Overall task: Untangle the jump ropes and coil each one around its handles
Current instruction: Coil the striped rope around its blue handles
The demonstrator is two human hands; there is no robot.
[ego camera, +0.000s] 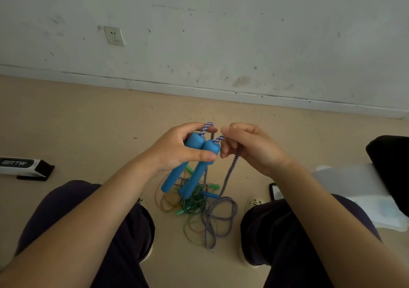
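Note:
My left hand [177, 148] grips two blue handles [194, 168] side by side, tops up, above the floor. A purple-and-white braided rope [221, 212] comes out of their tops. My right hand [247, 146] pinches that rope just to the right of the handles. From there the rope hangs down and lies in loose loops on the floor between my knees. Under the handles lies a tangle of thin green and orange ropes [183, 203] with green handle pieces [213, 186] and a small blue handle [209, 194].
I sit with both knees apart over a tan floor, facing a scuffed white wall with a socket [114, 35]. A black-and-white box [22, 166] lies at left. A phone [274, 191], white cloth [365, 190] and a black object [391, 163] lie at right.

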